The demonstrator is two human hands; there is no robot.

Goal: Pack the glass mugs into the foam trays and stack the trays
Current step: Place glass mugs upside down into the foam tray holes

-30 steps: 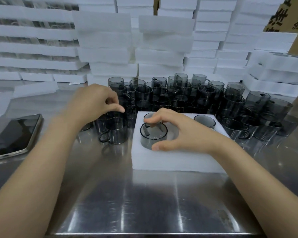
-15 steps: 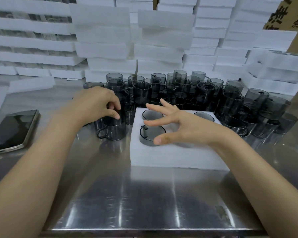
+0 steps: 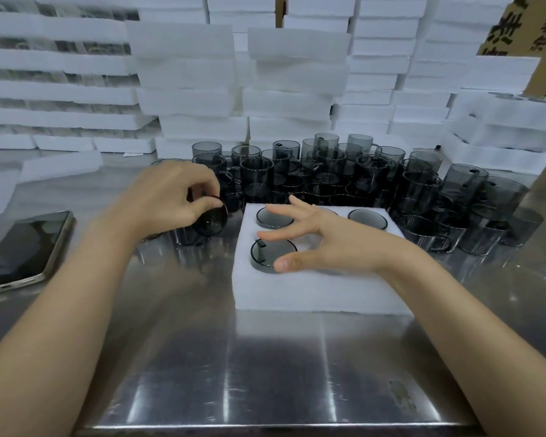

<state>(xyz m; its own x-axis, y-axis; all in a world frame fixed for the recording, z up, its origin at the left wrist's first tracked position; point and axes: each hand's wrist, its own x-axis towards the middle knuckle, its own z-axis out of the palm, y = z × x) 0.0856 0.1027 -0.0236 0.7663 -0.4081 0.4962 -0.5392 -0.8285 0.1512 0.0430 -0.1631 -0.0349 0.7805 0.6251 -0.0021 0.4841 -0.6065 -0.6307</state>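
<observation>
- Held mug (image 3: 211, 220): tipped well off vertical, long axis leaning toward the camera, one round end facing the viewer (rim or base cannot be told).
- Left hand (image 3: 174, 197): fingers and thumb curled round the held mug, which sits at the hand's 4 o'clock, just beside the foam tray's (image 3: 312, 294) left edge at its 10 o'clock.
- Foam tray: flat on the bench (image 3: 265, 373), long axis running 9 to 3 o'clock.
- Front-left mug (image 3: 267, 252), back-left mug (image 3: 270, 218) and back-right mug (image 3: 368, 218): sunk upright in their pockets, long axes vertical, mouths up.
- Right hand (image 3: 323, 239): fingers spread and straight, gripping nothing; it hovers over the tray with the front-left mug at its 9 o'clock, thumb by the near rim, forefinger by the far rim (contact cannot be judged).
- Loose mugs (image 3: 328, 171): crowded upright from 11 to 3 o'clock of the tray, handles pointing various ways.
- Phone (image 3: 22, 247): screen up at 9 o'clock on the bench.
- Foam stacks (image 3: 186, 74): piled at 12 o'clock behind the mugs.
</observation>
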